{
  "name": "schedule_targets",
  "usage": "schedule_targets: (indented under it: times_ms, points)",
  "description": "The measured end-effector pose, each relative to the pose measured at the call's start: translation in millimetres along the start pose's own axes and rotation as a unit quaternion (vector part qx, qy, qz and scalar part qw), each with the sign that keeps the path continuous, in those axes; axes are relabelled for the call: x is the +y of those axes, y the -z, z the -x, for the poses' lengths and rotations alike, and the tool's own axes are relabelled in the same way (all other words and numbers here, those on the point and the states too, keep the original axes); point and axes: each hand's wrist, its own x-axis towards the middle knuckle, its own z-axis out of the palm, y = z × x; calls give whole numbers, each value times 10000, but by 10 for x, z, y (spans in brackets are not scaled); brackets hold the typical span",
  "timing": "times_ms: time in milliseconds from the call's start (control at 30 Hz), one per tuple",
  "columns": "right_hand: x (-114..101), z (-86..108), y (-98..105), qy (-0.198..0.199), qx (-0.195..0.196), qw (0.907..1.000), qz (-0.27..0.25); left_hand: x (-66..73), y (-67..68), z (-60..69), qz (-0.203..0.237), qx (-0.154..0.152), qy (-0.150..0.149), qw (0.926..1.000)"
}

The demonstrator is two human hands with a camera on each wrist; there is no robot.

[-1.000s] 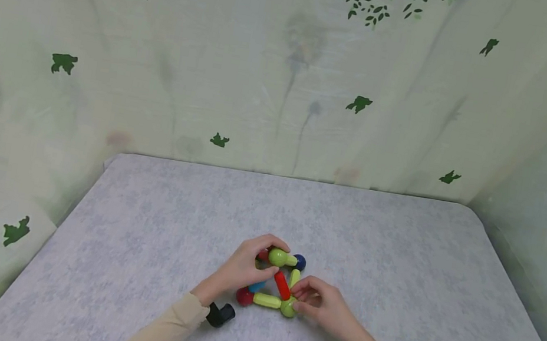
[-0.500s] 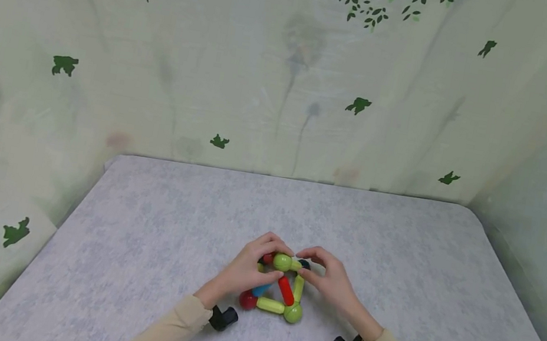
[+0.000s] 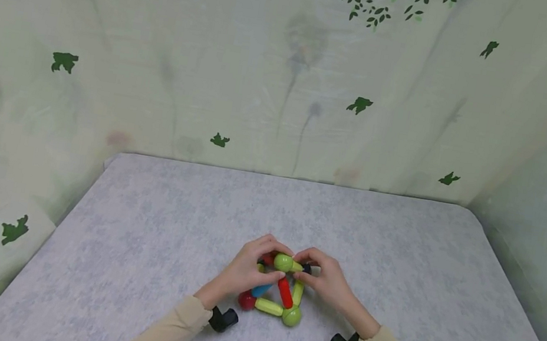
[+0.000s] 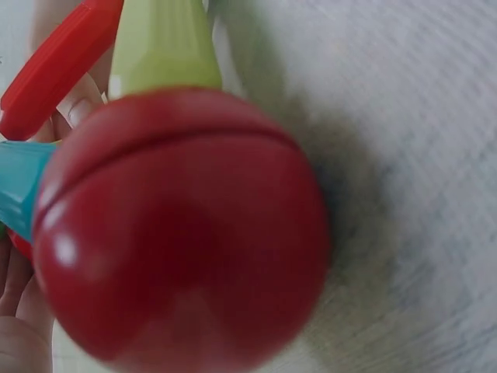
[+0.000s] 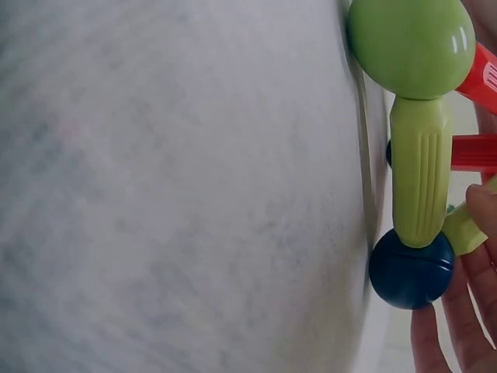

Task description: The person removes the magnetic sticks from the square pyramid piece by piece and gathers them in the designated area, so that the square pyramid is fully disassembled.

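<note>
A structure of coloured rods and balls stands on the table in the head view, with a red ball at its near left corner, a green ball at near right and a raised green ball on top. My left hand grips the top around that ball, thumb in front. My right hand pinches the light green rod beside it. A red rod slants down to the near right ball. The dark blue ball shows clearly in the right wrist view, by my right fingers.
A grey cloth-covered table lies under the structure. Behind and beside it hangs a pale curtain with leaf prints. Black wrist cameras sit below both wrists.
My right hand has moved up and away from the near right ball to the upper light green rod and pinches it. My left hand stays at the top; the structure has shifted slightly right.
</note>
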Motion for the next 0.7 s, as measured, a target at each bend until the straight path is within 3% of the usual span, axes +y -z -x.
schedule_targets:
  times_ms: [133, 200, 367, 433, 700]
  points:
    - [-34, 25, -1, -248, -5, 9997, 29, -3, -10, -8, 375, -44, 100, 9992]
    - [-52, 44, -5, -350, 8, 9994, 8, 96, 10, -30, 534, -88, 149, 9984]
    - [-81, 84, -17, -486, 78, 9988, -31, 339, 94, -77, 942, -180, 594, 9936]
    - [-89, 97, -19, -518, 108, 9986, -18, 343, 106, -77, 1063, -200, 699, 9917]
    - [-135, 166, -31, -580, 333, 9975, 214, 417, 111, -46, 353, -42, 320, 9989]
